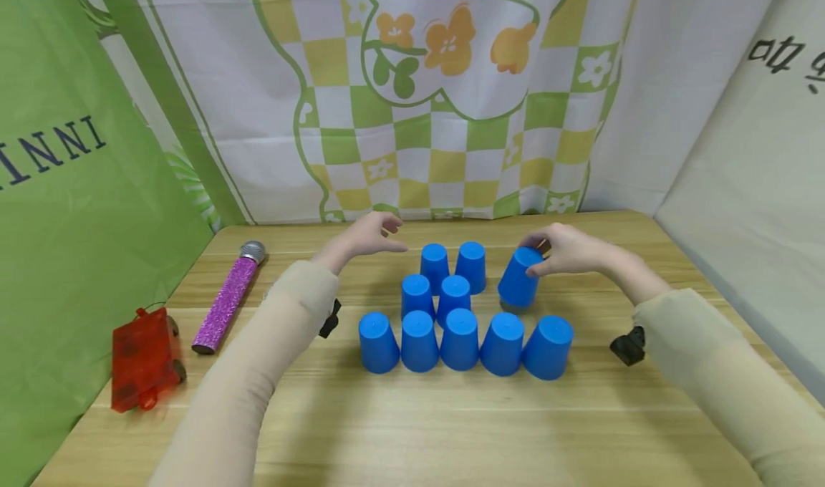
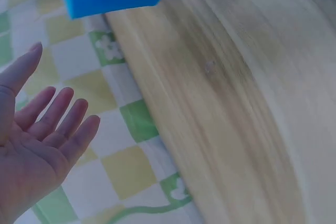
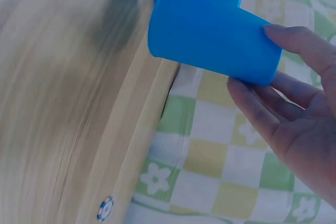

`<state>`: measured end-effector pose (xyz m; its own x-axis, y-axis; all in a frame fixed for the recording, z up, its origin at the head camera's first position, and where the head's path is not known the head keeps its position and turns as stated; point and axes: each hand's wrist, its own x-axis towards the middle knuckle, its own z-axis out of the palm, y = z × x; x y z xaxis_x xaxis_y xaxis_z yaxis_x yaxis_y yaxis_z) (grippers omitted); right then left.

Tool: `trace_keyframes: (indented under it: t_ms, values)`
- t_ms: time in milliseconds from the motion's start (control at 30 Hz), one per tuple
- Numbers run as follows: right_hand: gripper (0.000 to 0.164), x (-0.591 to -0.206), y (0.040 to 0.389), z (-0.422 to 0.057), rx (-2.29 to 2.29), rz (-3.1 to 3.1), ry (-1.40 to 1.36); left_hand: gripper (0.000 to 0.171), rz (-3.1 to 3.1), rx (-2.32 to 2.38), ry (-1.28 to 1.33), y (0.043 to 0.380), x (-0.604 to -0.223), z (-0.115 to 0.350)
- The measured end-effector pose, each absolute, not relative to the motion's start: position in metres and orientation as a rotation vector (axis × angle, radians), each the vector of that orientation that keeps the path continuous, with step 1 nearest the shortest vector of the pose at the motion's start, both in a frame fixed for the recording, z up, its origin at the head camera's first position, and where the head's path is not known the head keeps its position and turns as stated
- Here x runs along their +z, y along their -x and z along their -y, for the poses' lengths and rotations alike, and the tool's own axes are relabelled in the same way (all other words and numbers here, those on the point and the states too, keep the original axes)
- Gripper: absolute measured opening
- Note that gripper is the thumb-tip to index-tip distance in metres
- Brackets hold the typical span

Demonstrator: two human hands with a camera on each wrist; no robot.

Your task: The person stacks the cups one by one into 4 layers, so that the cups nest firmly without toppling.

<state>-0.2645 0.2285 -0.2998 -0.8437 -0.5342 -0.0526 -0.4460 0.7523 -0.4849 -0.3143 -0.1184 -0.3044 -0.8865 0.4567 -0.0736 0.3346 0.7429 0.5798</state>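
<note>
My right hand [image 1: 566,249] pinches a blue cup [image 1: 519,281] near its closed end, thumb on one side and fingers on the other; the cup is upside down and tilted, with a dark shadow beneath it. In the right wrist view the held cup [image 3: 210,35] overlaps another blue cup behind it. Left of the back cups, my left hand [image 1: 372,235] hovers with fingers relaxed and holds nothing. Two upside-down cups [image 1: 471,266] form the back row, two cups [image 1: 417,297] the middle row, and several cups [image 1: 460,340] a front row.
A purple glitter microphone [image 1: 227,301] lies on the left of the wooden table [image 1: 412,430]. Beside it, at the table's left edge, is a red translucent toy car [image 1: 145,358]. Patterned cloth [image 1: 438,157] hangs behind the table, with cloth walls on both sides.
</note>
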Motion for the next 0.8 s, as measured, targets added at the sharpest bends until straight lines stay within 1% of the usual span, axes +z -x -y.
trace_keyframes:
  t_ms: [200, 367, 600, 800]
  values:
    - [0.046, -0.299, 0.278, -0.238, -0.727, -2.822, 0.695, 0.057, -2.657, 1.140, -0.549, 0.306, -0.313, 0.152]
    - [0.047, -0.300, 0.288, -0.240, -0.727, -2.849, 0.648, 0.055, -2.610, 1.229, -0.556, 0.294, -0.328, 0.170]
    - [0.051, -0.309, 0.304, -0.236, -0.788, -2.866, 0.716, 0.053, -2.536, 1.340, -0.552, 0.276, -0.344, 0.176]
    - [0.049, -0.314, 0.310, -0.224, -0.765, -2.822, 0.700, 0.051, -2.494, 1.322, -0.593, 0.269, -0.353, 0.172]
